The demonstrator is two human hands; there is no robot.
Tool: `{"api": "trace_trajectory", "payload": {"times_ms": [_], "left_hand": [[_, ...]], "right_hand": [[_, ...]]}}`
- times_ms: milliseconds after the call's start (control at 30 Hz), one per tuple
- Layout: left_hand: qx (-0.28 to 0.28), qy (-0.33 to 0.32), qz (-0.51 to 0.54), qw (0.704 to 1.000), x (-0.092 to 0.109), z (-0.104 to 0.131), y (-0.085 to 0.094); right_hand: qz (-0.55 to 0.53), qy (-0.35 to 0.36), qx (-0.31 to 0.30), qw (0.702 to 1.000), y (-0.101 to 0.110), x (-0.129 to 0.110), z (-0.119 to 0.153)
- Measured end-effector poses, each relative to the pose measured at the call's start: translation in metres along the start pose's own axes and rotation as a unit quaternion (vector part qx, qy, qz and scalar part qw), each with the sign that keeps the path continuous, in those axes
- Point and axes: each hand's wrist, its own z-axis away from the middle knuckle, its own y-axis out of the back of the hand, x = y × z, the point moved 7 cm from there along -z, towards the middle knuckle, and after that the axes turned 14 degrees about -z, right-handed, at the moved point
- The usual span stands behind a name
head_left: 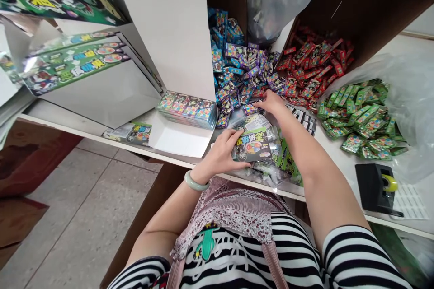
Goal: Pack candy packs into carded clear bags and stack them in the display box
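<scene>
Stands over grey tiled floor [81, 185] at a cluttered white bench [341, 167], with the printed pouch [254, 146] near its front edge, clamped at the left end between thumb and fingers of the left hand [219, 153]. Looks light, limp and slippery, likely to crease, so best taken by both side edges. Reaches with the right hand [273, 101] farther back, fingertips at a small purple packet [250, 109]; cannot tell whether closed on it.
</scene>
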Motion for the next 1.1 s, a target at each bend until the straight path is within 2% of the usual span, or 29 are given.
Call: {"api": "trace_trajectory", "payload": {"times_ms": [133, 233, 300, 400, 467, 567, 633, 700, 800, 900, 1000, 1100], "left_hand": [[0.005, 0.017, 0.005, 1.0, -0.012, 0.005, 0.002], [0.014, 0.021, 0.007, 1.0, -0.017, 0.006, 0.003], [0.019, 0.024, 0.001, 1.0, -0.018, 0.006, 0.004], [0.016, 0.027, -0.013, 0.999, -0.02, 0.005, 0.004], [0.01, 0.034, -0.022, 0.999, -0.022, 0.006, 0.003], [-0.003, 0.047, -0.038, 0.998, -0.024, 0.007, 0.003], [-0.014, 0.049, -0.047, 0.998, -0.022, 0.007, 0.004], [-0.022, 0.045, -0.05, 0.998, -0.018, 0.006, 0.005], [-0.026, 0.033, -0.054, 0.998, -0.011, 0.004, 0.007], [-0.027, 0.034, -0.063, 0.997, -0.008, 0.004, 0.006], [-0.031, 0.03, -0.059, 0.997, -0.006, 0.003, 0.002], [-0.033, 0.002, -0.049, 0.998, 0.0, -0.001, -0.003]], "right_hand": [[-0.156, -0.011, -0.003, 0.988, 0.018, 0.022, 0.015], [-0.286, -0.04, 0.023, 0.957, 0.041, 0.052, 0.047], [-0.35, -0.06, 0.033, 0.934, 0.049, 0.072, 0.078], [-0.361, -0.069, 0.029, 0.93, 0.049, 0.096, 0.128], [-0.31, -0.046, 0.018, 0.949, 0.048, 0.104, 0.157], [-0.13, 0.057, -0.002, 0.99, 0.051, 0.097, 0.181], [-0.038, 0.152, -0.014, 0.988, 0.055, 0.084, 0.184], [0.008, 0.221, -0.038, 0.975, 0.053, 0.074, 0.178], [0.033, 0.224, -0.074, 0.971, 0.043, 0.073, 0.165], [0.008, 0.206, -0.022, 0.978, 0.046, 0.072, 0.168], [-0.034, 0.264, 0.039, 0.963, 0.064, 0.053, 0.195], [-0.012, 0.339, 0.011, 0.941, 0.074, 0.023, 0.228]]}}
